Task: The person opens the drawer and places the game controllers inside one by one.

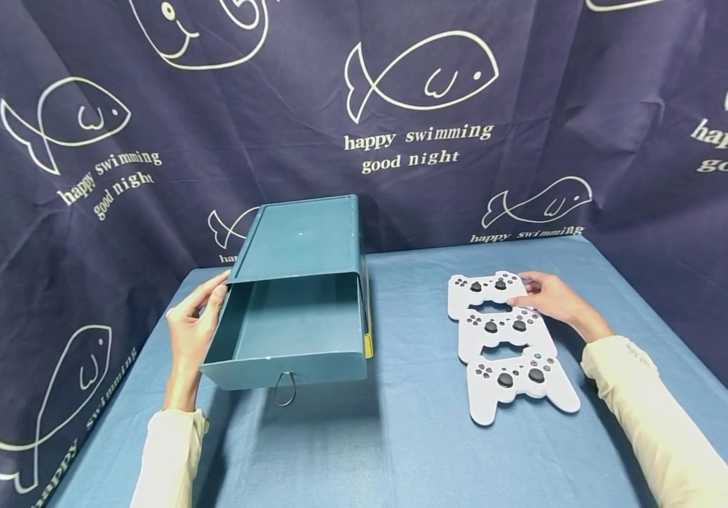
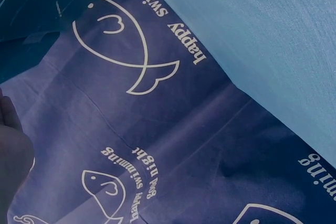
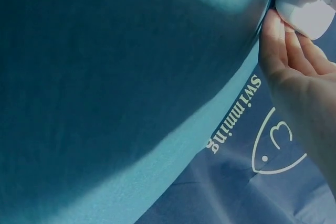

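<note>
A teal drawer box (image 1: 303,240) stands left of the middle in the head view, its drawer (image 1: 297,321) pulled out toward me with nothing in it. From the drawer front hangs a thin wire loop pull (image 1: 286,391). My left hand (image 1: 194,324) holds the box's left side at the casing's front corner, thumb toward me. On the right, three white game controllers lie in an overlapping column. With thumb and fingers, my right hand (image 1: 551,300) grips the right end of the farthest controller (image 1: 465,296). The middle controller (image 1: 475,339) and the nearest controller (image 1: 484,395) lie in front of it.
A blue cloth covers the table (image 1: 415,437). Behind it and at both sides hangs a dark blue curtain (image 1: 421,204) with white fish drawings and lettering. A yellow part (image 1: 369,344) shows low along the box's right side.
</note>
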A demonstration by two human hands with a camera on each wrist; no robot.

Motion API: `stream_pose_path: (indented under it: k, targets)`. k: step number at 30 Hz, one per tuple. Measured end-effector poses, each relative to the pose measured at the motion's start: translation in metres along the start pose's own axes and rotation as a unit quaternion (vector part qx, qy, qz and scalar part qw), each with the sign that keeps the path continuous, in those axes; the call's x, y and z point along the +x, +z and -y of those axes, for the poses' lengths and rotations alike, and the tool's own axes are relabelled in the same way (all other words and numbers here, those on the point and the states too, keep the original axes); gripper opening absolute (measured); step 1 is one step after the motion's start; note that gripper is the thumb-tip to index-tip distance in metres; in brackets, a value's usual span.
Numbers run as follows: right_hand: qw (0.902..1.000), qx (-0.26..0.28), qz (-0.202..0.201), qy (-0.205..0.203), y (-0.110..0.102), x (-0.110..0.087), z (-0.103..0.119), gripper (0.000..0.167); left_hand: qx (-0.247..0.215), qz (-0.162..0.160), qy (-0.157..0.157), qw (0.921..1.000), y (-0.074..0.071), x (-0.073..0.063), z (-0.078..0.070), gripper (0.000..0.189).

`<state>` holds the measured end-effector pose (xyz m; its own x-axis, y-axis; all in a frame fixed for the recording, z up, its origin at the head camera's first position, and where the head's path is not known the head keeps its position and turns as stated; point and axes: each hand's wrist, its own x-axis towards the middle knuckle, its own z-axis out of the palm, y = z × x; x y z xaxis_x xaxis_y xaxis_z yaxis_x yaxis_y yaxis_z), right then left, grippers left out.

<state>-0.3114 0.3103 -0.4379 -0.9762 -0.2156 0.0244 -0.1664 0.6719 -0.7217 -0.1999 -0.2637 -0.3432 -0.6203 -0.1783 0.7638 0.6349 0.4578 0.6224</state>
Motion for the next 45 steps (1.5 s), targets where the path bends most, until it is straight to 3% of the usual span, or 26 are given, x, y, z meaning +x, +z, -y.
stream_pose_path:
  k: [11, 27, 37, 45]
  targets:
    - [0.9999, 0.006, 0.004, -0.008, 0.000, 0.003, -0.003, 0.070, -0.004, 0.002, -0.006, 1.0000, -0.001, 0.000, -0.002, 0.024]
    - [0.9990, -0.034, -0.016, -0.025, 0.000, 0.004, -0.004, 0.070, 0.001, 0.000, -0.012, 0.9999, -0.002, -0.002, 0.013, 0.026]
    - [0.9970, -0.063, -0.038, -0.023, 0.001, 0.002, 0.000, 0.071, -0.004, 0.001, -0.011, 0.9999, -0.001, -0.001, 0.002, 0.024]
    - [0.9955, -0.076, -0.054, -0.014, -0.002, 0.001, 0.000, 0.077, -0.001, -0.002, -0.023, 0.9997, -0.002, -0.001, 0.007, 0.025]
